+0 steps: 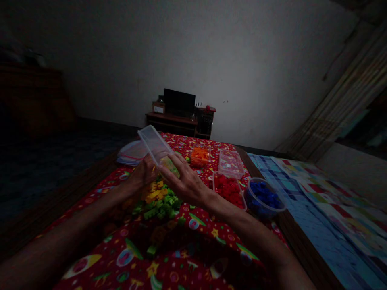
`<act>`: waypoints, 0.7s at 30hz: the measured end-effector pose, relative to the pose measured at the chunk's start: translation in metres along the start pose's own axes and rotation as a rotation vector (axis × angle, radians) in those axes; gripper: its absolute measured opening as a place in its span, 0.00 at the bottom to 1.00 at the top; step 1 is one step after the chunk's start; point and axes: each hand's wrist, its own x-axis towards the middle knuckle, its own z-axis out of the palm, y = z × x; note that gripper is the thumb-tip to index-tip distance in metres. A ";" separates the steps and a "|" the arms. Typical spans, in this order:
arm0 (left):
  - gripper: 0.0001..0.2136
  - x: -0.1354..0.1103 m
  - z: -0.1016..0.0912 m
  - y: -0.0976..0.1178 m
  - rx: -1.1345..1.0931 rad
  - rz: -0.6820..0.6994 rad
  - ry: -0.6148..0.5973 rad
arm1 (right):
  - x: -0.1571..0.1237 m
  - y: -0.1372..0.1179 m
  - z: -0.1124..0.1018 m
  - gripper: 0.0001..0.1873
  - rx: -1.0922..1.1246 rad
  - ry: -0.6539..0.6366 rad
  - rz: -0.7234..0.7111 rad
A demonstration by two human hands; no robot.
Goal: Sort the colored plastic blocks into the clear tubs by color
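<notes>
Both hands are on a clear rectangular plastic container (155,141), which is tilted up above the table. My left hand (148,168) grips its near left side, its fingers mostly hidden behind the plastic. Along the right side lie the fingers of my right hand (188,182), holding that edge. Something yellow-green shows through the lower end of the container. Just beneath my hands is a loose pile of green building blocks (161,207) with yellow-orange building blocks (156,193) among them.
A tub of orange blocks (199,156), a container of red blocks (228,189) and a round tub of blue blocks (263,195) stand on the red patterned cloth (181,274). An upright clear container (231,163) is behind, with stacked lids (130,152) at left.
</notes>
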 end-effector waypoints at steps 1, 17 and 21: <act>0.16 -0.003 0.000 -0.004 -0.024 0.005 0.008 | 0.000 -0.001 -0.001 0.23 -0.005 -0.025 -0.026; 0.17 -0.028 0.007 0.019 0.037 0.236 -0.160 | -0.028 0.126 -0.055 0.24 0.054 0.537 0.777; 0.21 -0.072 -0.011 0.078 0.060 0.493 -0.427 | -0.085 0.201 -0.065 0.22 0.065 0.760 1.343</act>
